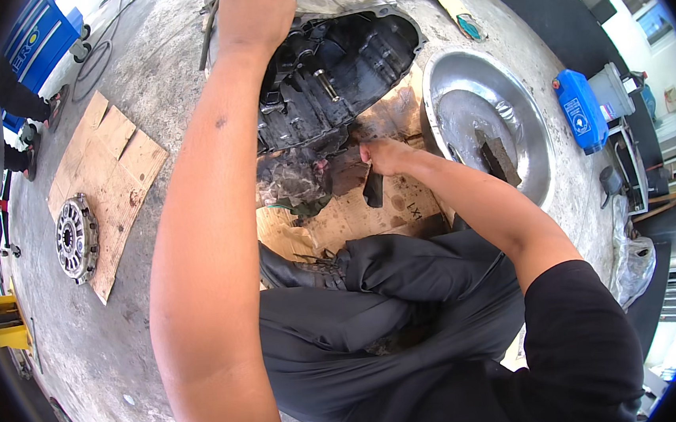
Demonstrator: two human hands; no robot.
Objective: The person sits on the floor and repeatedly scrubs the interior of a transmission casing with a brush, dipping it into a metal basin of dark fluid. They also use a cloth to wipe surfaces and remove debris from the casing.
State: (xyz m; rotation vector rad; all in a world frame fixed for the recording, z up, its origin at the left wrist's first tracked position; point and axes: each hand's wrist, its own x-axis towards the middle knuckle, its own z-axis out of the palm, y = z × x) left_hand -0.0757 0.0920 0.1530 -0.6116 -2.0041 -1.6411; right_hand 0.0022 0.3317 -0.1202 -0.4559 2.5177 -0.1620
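Observation:
In front of my legs a gearbox bell housing [356, 61] lies with its open, blackened side up, an input shaft [325, 84] standing in it. My left hand [259, 9] reaches over the housing's left rim; its fingers are hidden or cut off by the top edge. Just below the near rim, my right hand [390, 154] is closed around a dark flat piece [374, 190] that hangs down from the fist; what it is exactly cannot be told. A crumpled, grimy plastic sheet or rag [297, 178] lies beside it, on stained cardboard [397, 206].
To the right a metal basin [537, 130] holds liquid and a dark block [498, 160]. Past it stand a blue jug [580, 111] and a grey bucket [611, 91]. At left, a clutch pressure plate [77, 237] rests partly on cardboard [111, 163]. Another person's feet [56, 108] are near a blue tool cabinet [42, 41].

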